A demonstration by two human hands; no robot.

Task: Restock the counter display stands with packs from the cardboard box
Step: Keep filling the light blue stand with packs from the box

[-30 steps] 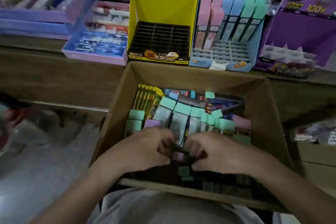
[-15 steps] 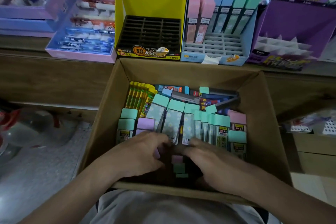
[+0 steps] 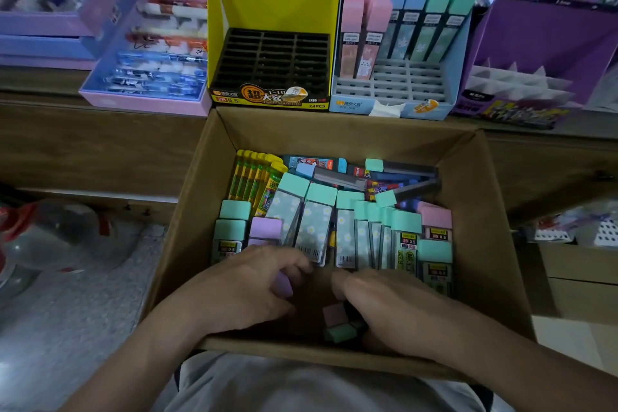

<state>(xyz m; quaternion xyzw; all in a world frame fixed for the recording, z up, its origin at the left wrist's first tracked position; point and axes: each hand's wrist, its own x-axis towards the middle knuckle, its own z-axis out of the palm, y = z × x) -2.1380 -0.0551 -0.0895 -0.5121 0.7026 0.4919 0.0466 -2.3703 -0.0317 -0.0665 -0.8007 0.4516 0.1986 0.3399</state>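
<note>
Left hand [image 3: 244,288] curling its fingers round a lilac-capped pack [image 3: 283,284] low in the cardboard box [image 3: 485,211], right hand [image 3: 384,308] reaching among pink and green caps [image 3: 334,314], grasp not discernible, hands sitting wider apart than a second ago

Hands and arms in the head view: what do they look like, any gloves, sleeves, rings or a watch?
Both the left hand and the right hand are bare: no gloves, and no rings show. The left forearm and right forearm are uncovered to the frame edge, with no sleeve, watch or band in view. A light grey garment shows below them.
</note>
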